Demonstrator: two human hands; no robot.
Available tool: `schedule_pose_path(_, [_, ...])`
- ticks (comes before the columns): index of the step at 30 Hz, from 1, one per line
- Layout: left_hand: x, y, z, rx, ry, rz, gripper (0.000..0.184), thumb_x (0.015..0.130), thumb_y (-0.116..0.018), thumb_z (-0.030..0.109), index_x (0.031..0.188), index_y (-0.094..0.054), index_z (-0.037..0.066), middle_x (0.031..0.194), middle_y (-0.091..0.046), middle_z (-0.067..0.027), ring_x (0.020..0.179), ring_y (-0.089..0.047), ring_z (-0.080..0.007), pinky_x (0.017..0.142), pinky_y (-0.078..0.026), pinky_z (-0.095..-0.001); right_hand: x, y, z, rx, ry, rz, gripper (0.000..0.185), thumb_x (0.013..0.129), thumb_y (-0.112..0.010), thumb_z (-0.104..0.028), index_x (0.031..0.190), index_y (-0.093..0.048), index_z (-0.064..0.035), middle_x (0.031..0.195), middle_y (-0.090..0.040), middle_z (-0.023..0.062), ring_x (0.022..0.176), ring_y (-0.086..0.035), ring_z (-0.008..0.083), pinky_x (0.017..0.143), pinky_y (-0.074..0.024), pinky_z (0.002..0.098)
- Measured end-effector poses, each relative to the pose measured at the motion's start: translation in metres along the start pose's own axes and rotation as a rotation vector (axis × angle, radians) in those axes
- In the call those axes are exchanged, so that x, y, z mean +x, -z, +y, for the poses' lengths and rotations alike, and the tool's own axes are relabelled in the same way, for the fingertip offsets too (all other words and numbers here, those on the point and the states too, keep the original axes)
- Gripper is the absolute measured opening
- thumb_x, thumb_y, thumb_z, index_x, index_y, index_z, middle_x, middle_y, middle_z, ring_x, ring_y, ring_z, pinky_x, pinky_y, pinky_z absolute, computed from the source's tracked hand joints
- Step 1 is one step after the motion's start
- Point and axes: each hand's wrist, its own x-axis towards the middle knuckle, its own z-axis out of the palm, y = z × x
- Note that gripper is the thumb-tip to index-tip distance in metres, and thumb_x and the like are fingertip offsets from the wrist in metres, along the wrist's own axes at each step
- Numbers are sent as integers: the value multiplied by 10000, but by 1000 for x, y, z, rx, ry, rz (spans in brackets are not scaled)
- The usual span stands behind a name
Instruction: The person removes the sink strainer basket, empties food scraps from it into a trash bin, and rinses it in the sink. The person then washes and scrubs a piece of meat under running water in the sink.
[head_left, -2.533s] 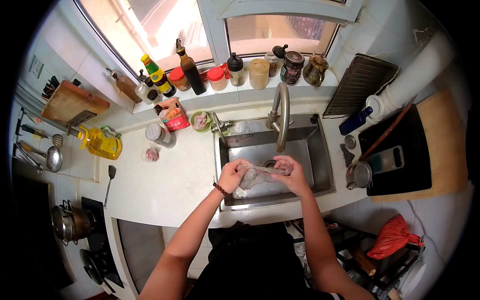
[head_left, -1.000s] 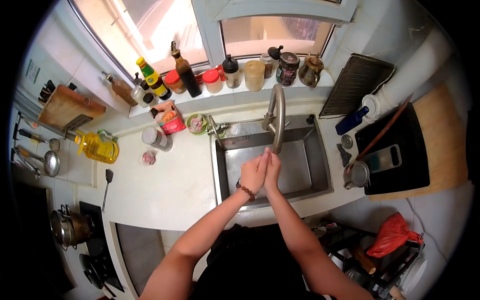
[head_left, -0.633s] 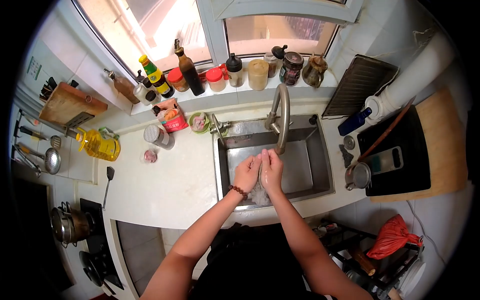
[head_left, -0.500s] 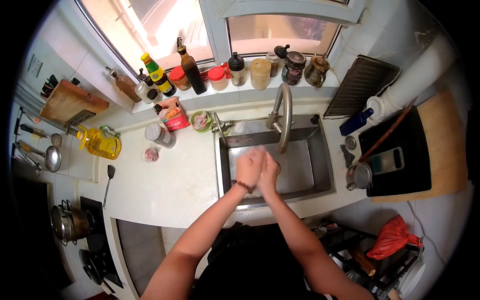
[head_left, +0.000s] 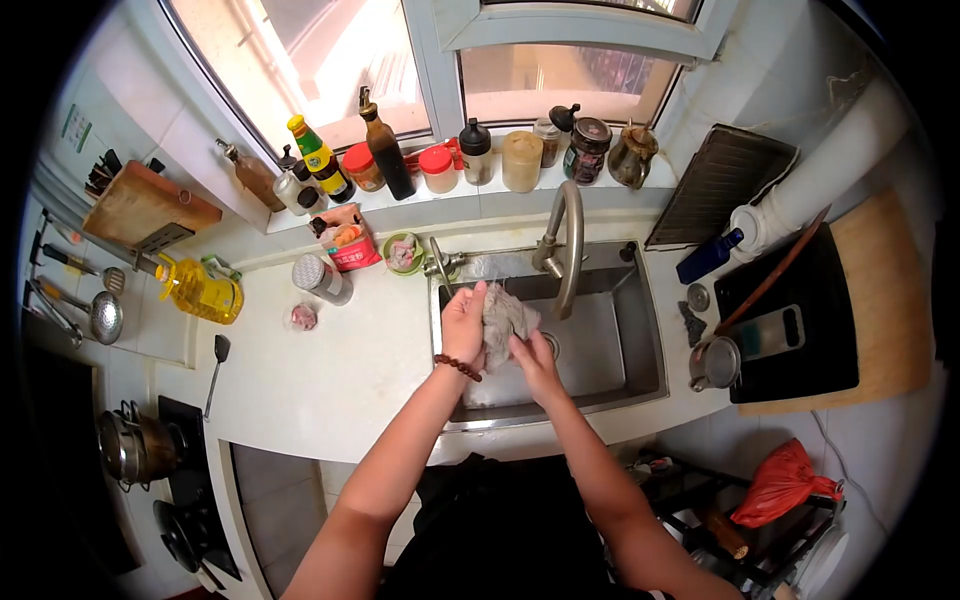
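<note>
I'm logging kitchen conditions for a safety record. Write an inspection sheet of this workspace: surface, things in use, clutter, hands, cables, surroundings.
Surface: pale counter, with a steel sink set in it.
Things in use: crumpled grey cloth, or something like it, over the sink; tap arching above the basin.
Clutter: canister, red packet and green bowl left of the sink; turner farther left.
Hands: left hand and right hand both hold the cloth.
Cables: one thin cord at lower right; its ends cannot be made out.
Surroundings: bottles and jars line the sill beneath the window; red bag at lower right.
</note>
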Motion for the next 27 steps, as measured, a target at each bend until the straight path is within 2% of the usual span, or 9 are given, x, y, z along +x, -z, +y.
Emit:
schedule_pose_path(4, [4,27,19,-2,105,-62,202,991,-580,196,819,-515,113,818,-615,-15,704,-594,-124,646,-518,-300,6,39,21,174,-94,-162,207,995,-566,-218,1094,-545,-37,1067,-637,86,957,-607,133,834,-501,305])
schedule_pose_path(8, [-15,30,22,-87,245,-200,147,1012,-521,234,1041,-539,91,981,-645,-85,882,-657,-210,703,-557,-326,4,10,-11,69,-205,-63,208,983,-587,-214,1061,-602,-22,1026,-639,42,940,-595,116,859,-468,272])
schedule_pose_path(11, [-20,21,24,-134,346,-178,161,1004,-533,233,1045,-547,78,980,-645,-83,871,-659,-220,711,-566,-339,4,15,4,-37,-198,-185,220,961,-623,-196,1090,-607,-19,996,-629,15,911,-568,77,833,-442,240])
schedule_pose_path(13, [-24,24,30,-166,328,-218,176,974,-583,169,1103,-568,51,1005,-652,-83,889,-661,-209,732,-567,-338,8,21,12,-29,-201,-169,174,938,-653,-156,1051,-620,-27,958,-620,-6,872,-541,50,788,-426,224])
schedule_pose_path(16, [-24,37,31,240,334,-360,365,880,-652,-12,1233,-576,46,1091,-648,-74,981,-640,-151,790,-543,-286,12,26,14,139,-55,-81,102,928,-656,-107,983,-613,-33,900,-615,-17,844,-547,48,780,-431,219])
schedule_pose_path(20, [-26,56,12,459,259,-545,372,847,-598,-67,1191,-570,72,1025,-633,-44,919,-631,-125,773,-529,-262,14,18,-3,50,34,-47,99,936,-646,-115,970,-600,-33,880,-606,-25,846,-536,39,762,-438,222])
schedule_pose_path(23, [-42,31,27,306,356,-428,413,769,-621,-79,1156,-577,58,983,-595,-15,865,-573,-109,782,-474,-254,16,17,3,-86,108,-140,122,939,-641,-118,1000,-589,-25,881,-600,-21,832,-528,44,737,-443,228])
schedule_pose_path(25, [-35,30,6,167,304,-368,255,841,-635,4,1089,-608,54,916,-619,-19,824,-580,-107,756,-470,-254,18,15,5,-300,293,-11,150,959,-616,-159,964,-594,-11,793,-580,-2,771,-522,58,692,-445,247])
schedule_pose_path(27, [-34,21,-6,655,-50,-329,99,915,-634,113,975,-636,35,817,-652,-27,742,-600,-134,708,-475,-270,24,21,17,-382,202,73,186,968,-599,-185,932,-595,-2,753,-583,28,732,-527,76,672,-447,264])
